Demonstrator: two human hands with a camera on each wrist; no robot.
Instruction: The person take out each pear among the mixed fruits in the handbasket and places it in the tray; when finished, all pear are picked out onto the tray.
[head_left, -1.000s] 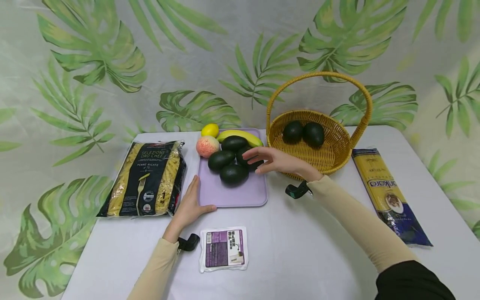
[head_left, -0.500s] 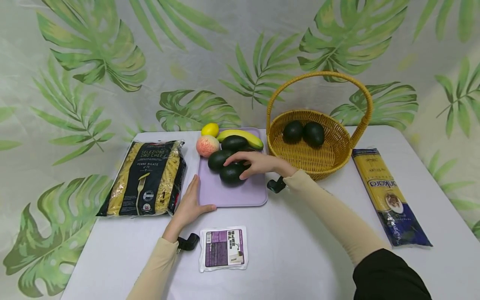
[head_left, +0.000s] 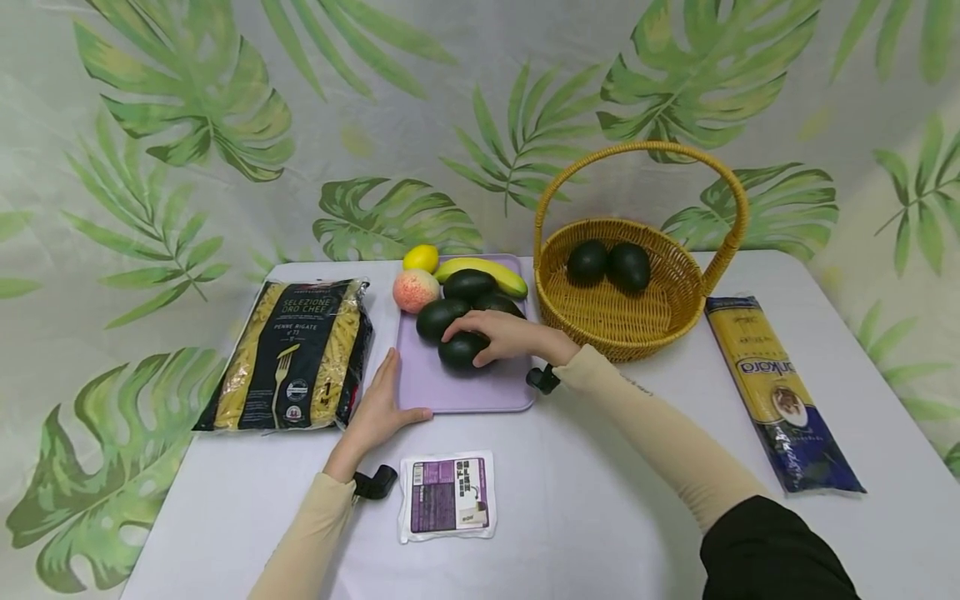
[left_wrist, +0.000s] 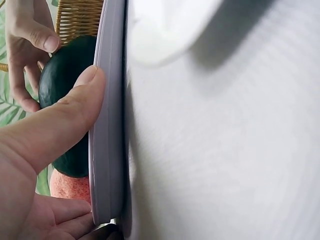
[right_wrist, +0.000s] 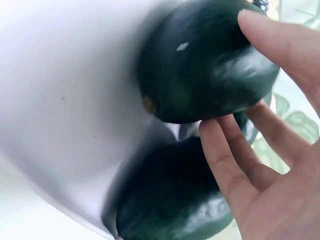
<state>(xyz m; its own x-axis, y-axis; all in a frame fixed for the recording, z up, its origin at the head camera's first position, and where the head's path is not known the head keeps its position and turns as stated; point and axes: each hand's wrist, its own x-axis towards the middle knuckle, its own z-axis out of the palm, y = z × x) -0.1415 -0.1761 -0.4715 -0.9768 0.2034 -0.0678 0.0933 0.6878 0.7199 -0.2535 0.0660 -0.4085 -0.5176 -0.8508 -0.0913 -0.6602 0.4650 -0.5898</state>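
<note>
My right hand (head_left: pixel 513 332) reaches over the lilac tray (head_left: pixel 435 393) and pinches the front avocado (right_wrist: pixel 205 65) between thumb and fingers. Several other dark avocados lie close behind, one of them (right_wrist: pixel 175 190) just beside the fingers in the right wrist view. My left hand (head_left: pixel 377 414) rests at the tray's front left corner, its fingers straight along the left side and its thumb at the front rim. In the left wrist view that thumb (left_wrist: pixel 75 117) overlaps the tray wall (left_wrist: pixel 109 125). A peach (head_left: pixel 416 291), a lemon (head_left: pixel 421 257) and a banana (head_left: pixel 487 272) lie at the tray's back.
A wicker basket (head_left: pixel 626 323) with a tall handle stands right of the tray, two avocados (head_left: pixel 628 267) inside. The penne bag (head_left: pixel 288 354) lies left, close to my left hand. A white and purple packet (head_left: pixel 448 497) lies in front, and a long pasta pack (head_left: pixel 780 392) at right.
My right hand has moved left and down from beside the basket onto the front avocado, and its fingers have closed around it. The left hand has stayed at the tray corner.
</note>
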